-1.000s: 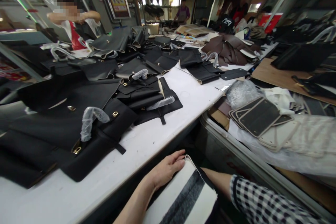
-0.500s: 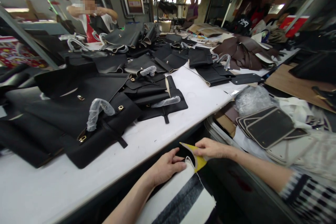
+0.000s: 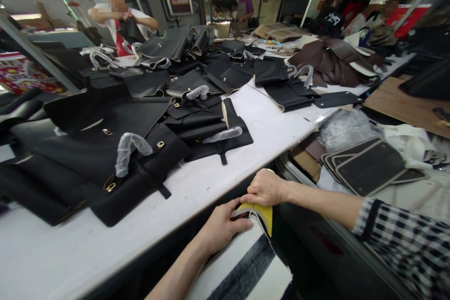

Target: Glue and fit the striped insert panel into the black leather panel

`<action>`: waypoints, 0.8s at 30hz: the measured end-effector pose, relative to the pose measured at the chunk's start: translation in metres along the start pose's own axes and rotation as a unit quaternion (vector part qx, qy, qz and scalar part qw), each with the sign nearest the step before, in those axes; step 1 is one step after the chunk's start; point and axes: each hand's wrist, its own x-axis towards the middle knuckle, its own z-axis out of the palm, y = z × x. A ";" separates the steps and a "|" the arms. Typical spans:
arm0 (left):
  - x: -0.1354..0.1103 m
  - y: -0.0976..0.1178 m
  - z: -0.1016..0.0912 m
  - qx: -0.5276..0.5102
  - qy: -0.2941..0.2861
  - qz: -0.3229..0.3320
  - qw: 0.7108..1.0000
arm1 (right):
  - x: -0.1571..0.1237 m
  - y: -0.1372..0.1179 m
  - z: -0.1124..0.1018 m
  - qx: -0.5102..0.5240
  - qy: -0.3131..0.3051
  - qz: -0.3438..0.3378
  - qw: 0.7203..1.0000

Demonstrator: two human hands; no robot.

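Observation:
A panel with a white face, a dark grey stripe and a black edge lies across my lap area, its rounded corner pointing away from me. My left hand pinches it near that corner, thumb on the white face, fingertips reaching the yellow piece. That yellow piece has a concave curved edge and sits around the panel's rounded corner. Closed over its upper side is my right hand. A small pale tip shows above the right knuckles; what it belongs to is hidden.
Black bag pieces with plastic-wrapped handles cover much of the white table. At right lie dark rounded panels and clear plastic. Brown leather pieces are heaped farther back. A person works across the table; others are behind.
My right hand has closed into a fist and turned over the yellow piece. The yellow piece has swung from a slant to fit around the panel's corner. My left hand stays nearly in place.

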 end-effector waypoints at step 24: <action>-0.009 0.008 0.009 0.280 0.020 0.014 0.960 | -0.003 -0.007 -0.004 -0.063 -0.034 -0.040 0.997</action>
